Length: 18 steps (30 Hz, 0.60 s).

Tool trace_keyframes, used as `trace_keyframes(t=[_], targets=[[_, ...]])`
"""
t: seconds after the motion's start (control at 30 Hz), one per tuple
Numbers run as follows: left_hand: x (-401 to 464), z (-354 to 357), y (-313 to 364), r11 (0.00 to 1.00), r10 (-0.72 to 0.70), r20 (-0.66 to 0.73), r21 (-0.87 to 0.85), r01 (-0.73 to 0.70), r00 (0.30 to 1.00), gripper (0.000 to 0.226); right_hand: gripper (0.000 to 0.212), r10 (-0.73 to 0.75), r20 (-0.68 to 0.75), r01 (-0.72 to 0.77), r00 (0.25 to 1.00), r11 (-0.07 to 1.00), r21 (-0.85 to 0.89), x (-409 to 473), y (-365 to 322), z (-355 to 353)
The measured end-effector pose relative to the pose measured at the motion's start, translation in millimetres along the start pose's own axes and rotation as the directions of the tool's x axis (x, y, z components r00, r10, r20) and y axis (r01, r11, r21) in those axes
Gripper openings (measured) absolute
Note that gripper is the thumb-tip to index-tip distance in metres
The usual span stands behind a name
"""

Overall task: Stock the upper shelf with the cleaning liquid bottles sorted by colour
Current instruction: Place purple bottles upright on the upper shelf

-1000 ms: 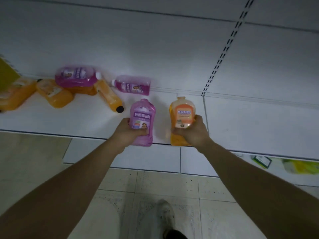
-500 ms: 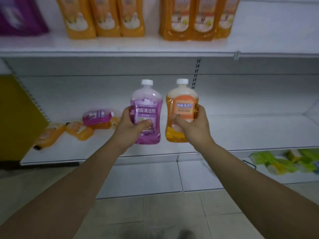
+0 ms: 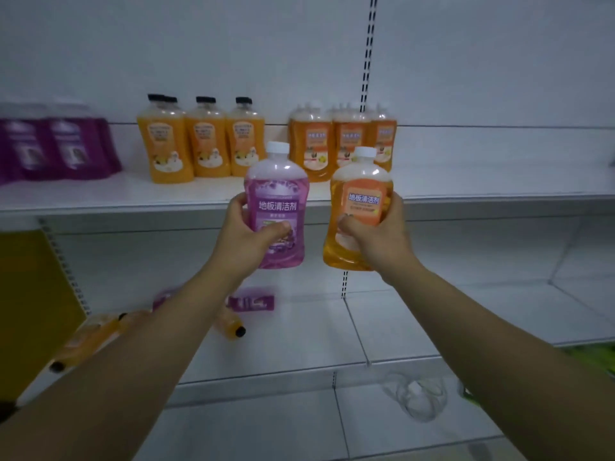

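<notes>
Two bottles held | left hand point(image 3: 248, 232) fingers grip purple bottle point(image 3: 278, 207) | right hand point(image 3: 377, 237) fingers grip orange bottle point(image 3: 357, 211)

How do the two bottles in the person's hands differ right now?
The purple bottle holds pink-purple liquid and has a purple label; the orange bottle holds amber liquid and has an orange label. The left hand holds the purple one slightly higher than the right hand holds the orange. Both are upright with white caps.

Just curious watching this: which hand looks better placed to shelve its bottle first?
Probably the right hand. Its orange white-capped bottle is held just in front of the matching orange white-capped bottles on the upper shelf. The left hand's purple bottle belongs far left, with the purple group.
</notes>
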<state>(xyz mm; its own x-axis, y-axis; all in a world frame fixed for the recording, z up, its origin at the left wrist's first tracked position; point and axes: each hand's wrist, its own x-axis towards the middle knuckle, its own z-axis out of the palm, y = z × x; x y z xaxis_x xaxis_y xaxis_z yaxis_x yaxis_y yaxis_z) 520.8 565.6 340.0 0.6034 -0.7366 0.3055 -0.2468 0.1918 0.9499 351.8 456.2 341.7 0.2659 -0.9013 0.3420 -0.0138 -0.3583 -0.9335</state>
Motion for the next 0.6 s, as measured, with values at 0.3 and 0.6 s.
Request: trace_keyframes(t=[0.3, 0.6], targets=[[51, 49, 27, 0.992, 0.125, -0.074, 0.039, -0.122, 0.989, 0.071, 0.087, -0.113, -0.005, 0.113, 0.994, 0.993, 0.017, 81, -3, -32], [117, 106, 31, 0.994, 0.095, -0.076, 0.066, -0.09, 0.993, 0.072, 0.083, -0.169, 0.069, 0.168, 0.983, 0.986, 0.021, 175, 16, -66]])
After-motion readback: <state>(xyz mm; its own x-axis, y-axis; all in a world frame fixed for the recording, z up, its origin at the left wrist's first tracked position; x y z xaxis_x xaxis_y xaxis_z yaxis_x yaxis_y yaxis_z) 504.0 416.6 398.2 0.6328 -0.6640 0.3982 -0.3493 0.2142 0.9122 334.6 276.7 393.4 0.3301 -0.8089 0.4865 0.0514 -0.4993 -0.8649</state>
